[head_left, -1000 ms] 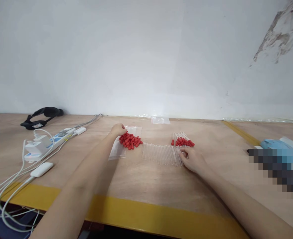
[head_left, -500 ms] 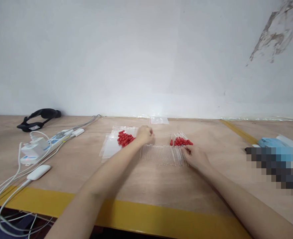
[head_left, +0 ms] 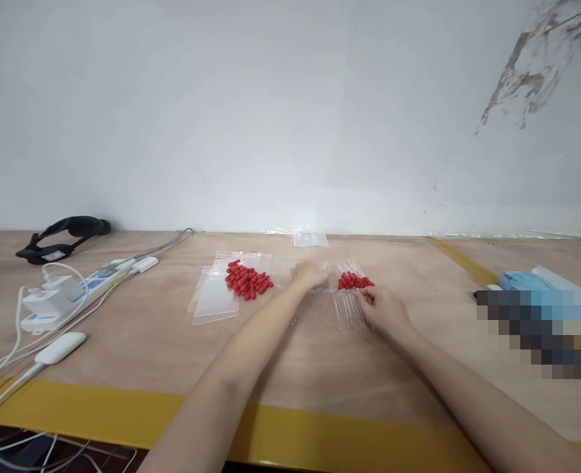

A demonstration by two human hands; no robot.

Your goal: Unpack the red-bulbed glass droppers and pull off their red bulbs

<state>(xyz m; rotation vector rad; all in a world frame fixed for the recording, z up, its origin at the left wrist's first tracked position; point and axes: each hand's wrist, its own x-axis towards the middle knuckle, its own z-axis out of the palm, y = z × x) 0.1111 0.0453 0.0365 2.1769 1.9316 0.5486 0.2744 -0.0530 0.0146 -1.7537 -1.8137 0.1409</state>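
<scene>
A row of thin clear tubes [head_left: 327, 309] lies side by side on the wooden table. At the right end of the row my right hand [head_left: 383, 310] is closed, thumb and fingertips pinching the upper end of a tube. My left hand [head_left: 310, 274] is over the far edge of the row; motion smears its fingers, so what it holds, if anything, is hidden. Just beyond my right fingertips sits a bunch of white sticks with red caps [head_left: 354, 280]. Left of my left hand, a pile of loose red caps [head_left: 246, 281] rests partly on clear plastic bags [head_left: 215, 303].
Another small clear bag [head_left: 310, 240] lies by the wall. On the left are a power strip [head_left: 98, 284] with plugs and cables, a white adapter [head_left: 61, 348] and a black strap-like object [head_left: 66, 236]. A blue packet [head_left: 527, 282] lies on the right beside a blurred-out patch.
My left hand has moved right, from near the red caps toward the white sticks. My right hand stays at the row's right end. The view has shifted slightly.
</scene>
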